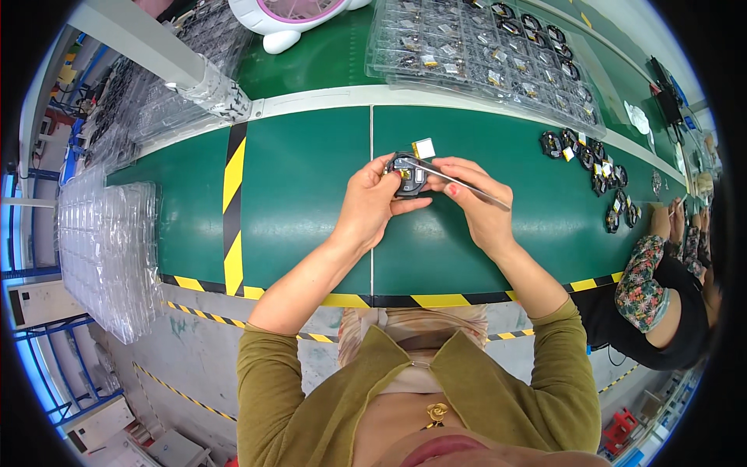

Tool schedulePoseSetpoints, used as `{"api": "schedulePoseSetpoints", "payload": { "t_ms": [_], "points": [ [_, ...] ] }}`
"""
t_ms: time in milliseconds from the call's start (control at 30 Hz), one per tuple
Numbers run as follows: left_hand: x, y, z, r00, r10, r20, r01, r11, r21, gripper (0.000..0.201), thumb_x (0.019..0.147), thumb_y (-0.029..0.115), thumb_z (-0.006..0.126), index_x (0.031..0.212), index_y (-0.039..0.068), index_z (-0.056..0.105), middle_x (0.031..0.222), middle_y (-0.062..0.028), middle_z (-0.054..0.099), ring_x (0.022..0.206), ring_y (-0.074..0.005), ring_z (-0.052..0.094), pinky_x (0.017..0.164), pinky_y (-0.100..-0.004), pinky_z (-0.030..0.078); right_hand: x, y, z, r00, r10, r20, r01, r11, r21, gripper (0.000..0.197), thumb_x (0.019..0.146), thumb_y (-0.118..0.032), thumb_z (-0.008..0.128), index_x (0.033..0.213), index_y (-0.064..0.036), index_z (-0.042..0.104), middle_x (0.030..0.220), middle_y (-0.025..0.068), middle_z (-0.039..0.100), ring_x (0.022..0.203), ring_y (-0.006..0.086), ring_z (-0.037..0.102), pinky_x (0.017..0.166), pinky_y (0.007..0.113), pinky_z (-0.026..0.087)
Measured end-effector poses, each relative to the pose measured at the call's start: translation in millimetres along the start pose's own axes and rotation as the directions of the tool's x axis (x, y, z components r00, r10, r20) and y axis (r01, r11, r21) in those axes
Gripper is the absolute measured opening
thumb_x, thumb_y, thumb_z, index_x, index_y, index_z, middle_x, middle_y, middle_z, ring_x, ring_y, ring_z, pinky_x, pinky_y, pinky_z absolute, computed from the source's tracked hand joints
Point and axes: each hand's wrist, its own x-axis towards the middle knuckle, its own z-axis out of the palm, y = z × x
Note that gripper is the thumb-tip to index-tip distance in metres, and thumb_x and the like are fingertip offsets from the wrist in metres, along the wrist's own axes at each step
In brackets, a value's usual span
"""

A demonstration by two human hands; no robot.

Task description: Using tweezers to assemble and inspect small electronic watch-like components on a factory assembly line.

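Between the thumb and fingers of the left hand (367, 204), the round black housing (412, 185) could tip if that edge grip loosens; the slim metal tool (484, 196), pushed too hard, might slip and scratch it. The left forearm slants inward, fingers curled shut around the rim; the right hand (486, 212) mirrors it, pinching the tool.

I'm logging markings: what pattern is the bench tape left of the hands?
Bench tape: diagonal yellow and black stripes; head view.

Left grip (369, 201): black module (410, 184); right grip (490, 223): metal tool (492, 200).
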Motion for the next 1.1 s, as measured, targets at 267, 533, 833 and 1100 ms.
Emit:
{"api": "schedulePoseSetpoints", "payload": {
  "t_ms": [267, 533, 833, 1100],
  "points": [
    [2, -2, -5, 0.998, 0.061, 0.012, -0.061, 0.998, -0.007, 0.027, 0.086, -0.001, 0.032, 0.112, -0.007, 0.038, 0.097, -0.0154, 0.054, 0.084, -0.0226, 0.06, 0.072, -0.033, 0.056, -2, -7, 2, 0.997, -0.041, 0.07, 0.056, 0.974, -0.217, 0.017, 0.079, 0.005, 0.055, 0.095, 0.0048, 0.06, 0.1, 0.016, 0.058, 0.088, 0.0202, 0.06, 0.077, 0.027, 0.051],
    [2, -5, -1, 0.994, 0.107, -0.002, -0.107, 0.994, 0.002, 0.028, 0.085, -0.003, 0.032, 0.112, -0.007, 0.036, 0.1, -0.0161, 0.052, 0.085, -0.0238, 0.06, 0.075, -0.0333, 0.055, 0, -6, 0, 0.973, -0.171, 0.158, 0.221, 0.891, -0.397, 0.018, 0.076, 0.006, 0.057, 0.094, 0.0036, 0.061, 0.099, 0.0151, 0.059, 0.087, 0.0208, 0.06, 0.075, 0.027, 0.05],
    [0, -4, -2, 0.995, 0.076, 0.064, -0.079, 0.996, 0.04, 0.028, 0.087, -0.001, 0.032, 0.114, -0.006, 0.035, 0.1, -0.0152, 0.053, 0.087, -0.023, 0.06, 0.074, -0.0328, 0.056, 4, -15, -5, 0.993, 0.103, 0.06, -0.095, 0.989, -0.116, 0.018, 0.081, 0.003, 0.054, 0.098, 0.0064, 0.059, 0.099, 0.0165, 0.058, 0.085, 0.0216, 0.061, 0.076, 0.027, 0.05],
    [0, -1, -1, 0.997, 0.055, 0.06, -0.054, 0.998, -0.012, 0.026, 0.088, 0.0, 0.033, 0.113, -0.005, 0.036, 0.102, -0.0144, 0.051, 0.087, -0.0218, 0.06, 0.075, -0.034, 0.055, 4, -14, -3, 0.982, 0.189, 0.016, -0.189, 0.968, 0.162, 0.018, 0.081, 0.003, 0.053, 0.098, 0.0083, 0.058, 0.101, 0.0181, 0.056, 0.089, 0.0247, 0.06, 0.081, 0.031, 0.05]
  ]
}}
